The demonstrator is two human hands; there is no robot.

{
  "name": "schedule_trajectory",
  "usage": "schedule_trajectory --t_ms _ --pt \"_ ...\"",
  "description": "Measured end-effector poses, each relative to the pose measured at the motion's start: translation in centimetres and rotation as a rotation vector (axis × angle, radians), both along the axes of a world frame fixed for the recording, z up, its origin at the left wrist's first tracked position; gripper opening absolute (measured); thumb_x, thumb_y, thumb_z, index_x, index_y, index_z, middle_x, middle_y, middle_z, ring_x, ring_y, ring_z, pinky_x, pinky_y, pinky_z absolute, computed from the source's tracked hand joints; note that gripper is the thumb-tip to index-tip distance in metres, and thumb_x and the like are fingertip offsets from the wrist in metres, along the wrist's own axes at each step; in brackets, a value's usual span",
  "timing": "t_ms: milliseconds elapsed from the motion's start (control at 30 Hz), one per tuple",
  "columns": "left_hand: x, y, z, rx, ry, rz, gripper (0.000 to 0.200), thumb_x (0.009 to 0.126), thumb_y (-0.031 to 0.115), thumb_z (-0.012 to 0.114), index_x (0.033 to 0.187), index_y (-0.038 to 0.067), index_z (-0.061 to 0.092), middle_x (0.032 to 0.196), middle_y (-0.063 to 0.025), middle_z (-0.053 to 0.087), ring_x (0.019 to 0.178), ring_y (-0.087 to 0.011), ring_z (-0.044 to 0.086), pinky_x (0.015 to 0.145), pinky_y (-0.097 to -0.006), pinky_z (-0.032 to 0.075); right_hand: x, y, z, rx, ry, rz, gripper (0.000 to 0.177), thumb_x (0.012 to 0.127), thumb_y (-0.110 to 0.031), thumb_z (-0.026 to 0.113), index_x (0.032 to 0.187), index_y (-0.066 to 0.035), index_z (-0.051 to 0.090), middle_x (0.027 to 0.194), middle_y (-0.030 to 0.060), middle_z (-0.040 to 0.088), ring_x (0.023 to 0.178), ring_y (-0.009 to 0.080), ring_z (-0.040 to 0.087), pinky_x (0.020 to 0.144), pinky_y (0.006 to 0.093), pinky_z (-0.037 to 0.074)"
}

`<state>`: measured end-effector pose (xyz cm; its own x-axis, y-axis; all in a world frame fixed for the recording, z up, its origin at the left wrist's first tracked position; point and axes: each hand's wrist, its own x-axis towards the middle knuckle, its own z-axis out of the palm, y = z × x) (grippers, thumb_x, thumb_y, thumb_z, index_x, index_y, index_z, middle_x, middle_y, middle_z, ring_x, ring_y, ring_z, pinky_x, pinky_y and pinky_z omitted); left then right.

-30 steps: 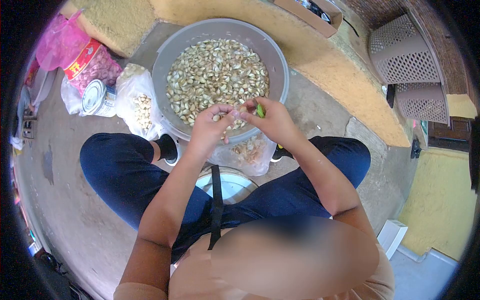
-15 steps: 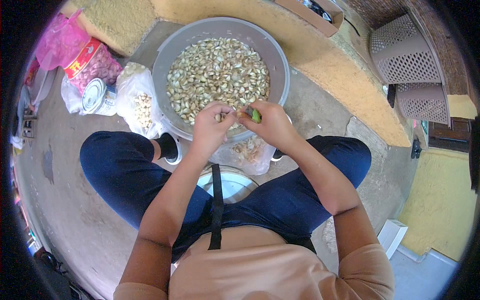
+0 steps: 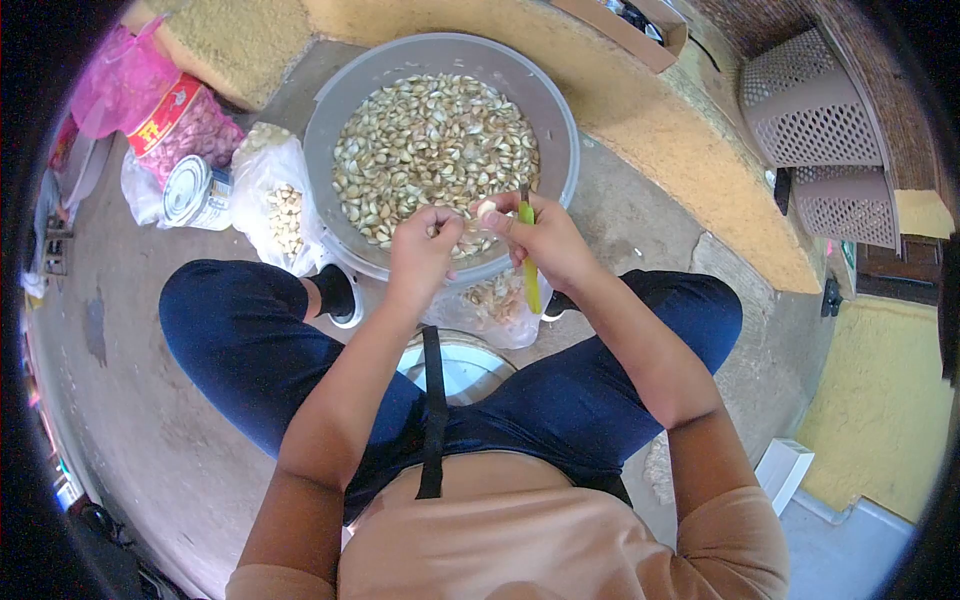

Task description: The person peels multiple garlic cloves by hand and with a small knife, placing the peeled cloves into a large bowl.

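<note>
A large grey tub (image 3: 330, 112) holds many garlic cloves (image 3: 435, 140). Over its near edge, my right hand (image 3: 540, 238) grips a small knife with a yellow-green handle (image 3: 532, 285), blade pointing away from me. A pale clove (image 3: 487, 210) is pinched between thumb and finger of that same hand. Just to the left, my left hand (image 3: 425, 243) has its fingers curled and pressed together; what they hold, if anything, is too small to tell. The hands are close but apart.
A plastic bag of peeled cloves (image 3: 285, 215), a tin can (image 3: 197, 193) and a pink net sack (image 3: 190, 130) stand left of the tub. A bag of skins (image 3: 500, 308) lies below it. A low yellow wall (image 3: 660, 130) runs behind; grey crates (image 3: 815, 110) stand right.
The hands have moved slightly apart. The knife has swung from mostly hidden in my right hand to upright in view, its handle toward me, and a pale clove now shows at that hand's fingertips.
</note>
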<state>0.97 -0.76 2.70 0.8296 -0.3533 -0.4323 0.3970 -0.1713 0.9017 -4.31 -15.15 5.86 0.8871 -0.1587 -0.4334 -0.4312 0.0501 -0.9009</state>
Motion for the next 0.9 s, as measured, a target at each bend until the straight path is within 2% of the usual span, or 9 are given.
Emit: schedule_trajectory --t_ms 67,200,367,467,567,667,767,900 --pt "0.1 0.2 -0.5 -0.109 0.076 -0.013 0.016 0.077 0.016 0.055 0.080 0.001 0.058 0.068 -0.0036 0.054 0.055 -0.0092 0.050 0.038 -0.0218 0.039 0.0 -0.2 -0.7 0.092 0.015 -0.052 0.029 0.074 -0.021 0.064 0.095 -0.002 0.056 0.065 -0.0006 0.052 0.047 0.0043 0.042 0.041 0.0197 0.036" --pt "0.2 0.1 0.2 -0.254 0.240 0.018 0.024 0.078 0.024 0.057 0.085 0.001 0.057 0.067 -0.0031 0.053 0.054 -0.0079 0.049 0.036 -0.0213 0.037 0.2 -0.1 -0.1 -0.106 -0.083 -0.031 0.028 0.074 -0.018 0.063 0.096 -0.003 0.056 0.069 -0.0005 0.054 0.050 0.0043 0.044 0.042 0.0195 0.037" --pt "0.1 0.2 0.2 -0.232 0.248 -0.132 0.021 0.078 0.022 0.059 0.084 0.003 0.056 0.069 -0.0029 0.053 0.058 -0.0081 0.048 0.040 -0.0210 0.037 0.2 -0.4 -0.5 -0.361 -0.174 0.047 0.027 0.073 -0.017 0.064 0.095 -0.003 0.056 0.072 0.0008 0.056 0.054 0.0044 0.047 0.042 0.0188 0.037" --pt "-0.2 0.1 0.2 -0.318 0.282 -0.135 0.017 0.077 0.018 0.060 0.084 0.003 0.054 0.071 -0.0027 0.052 0.061 -0.0084 0.049 0.042 -0.0214 0.037 0.2 -0.4 -0.9 -0.371 -0.237 0.028 0.025 0.072 -0.020 0.063 0.089 -0.001 0.060 0.072 0.0057 0.059 0.054 0.0090 0.052 0.047 0.0235 0.043" --pt "-0.3 0.2 0.0 -0.393 0.284 -0.105 0.014 0.077 0.014 0.060 0.084 0.004 0.053 0.071 -0.0020 0.051 0.063 -0.0084 0.049 0.042 -0.0214 0.037 0.2 -0.3 -0.2 -0.261 -0.093 0.011 0.025 0.073 -0.020 0.063 0.089 -0.002 0.060 0.072 0.0048 0.059 0.051 0.0094 0.051 0.045 0.0228 0.042" --pt "-0.1 0.5 -0.5 -0.445 0.283 -0.117 0.013 0.076 0.012 0.060 0.083 0.004 0.053 0.071 -0.0013 0.050 0.063 -0.0085 0.049 0.042 -0.0209 0.037 0.4 -0.3 0.6 -0.126 -0.031 0.000 0.030 0.072 -0.017 0.065 0.095 0.001 0.056 0.064 0.0004 0.053 0.049 0.0046 0.045 0.041 0.0196 0.036" --pt "0.1 0.6 -0.4 -0.476 0.259 -0.161 0.011 0.076 0.012 0.060 0.081 0.005 0.054 0.070 -0.0013 0.050 0.063 -0.0085 0.049 0.041 -0.0203 0.037 0.4 -0.7 0.5 0.006 0.028 -0.004 0.029 0.073 -0.016 0.064 0.095 0.001 0.055 0.059 -0.0008 0.049 0.045 0.0051 0.042 0.040 0.0204 0.035" --pt "0.3 0.7 -0.5 -0.463 0.237 -0.217 0.011 0.076 0.012 0.060 0.081 0.004 0.055 0.069 -0.0016 0.050 0.061 -0.0084 0.048 0.040 -0.0198 0.037 0.3 -1.1 -0.3 0.265 0.073 -0.023 0.020 0.077 -0.014 0.059 0.090 0.000 0.054 0.055 -0.0030 0.044 0.043 0.0048 0.038 0.041 0.0205 0.034"
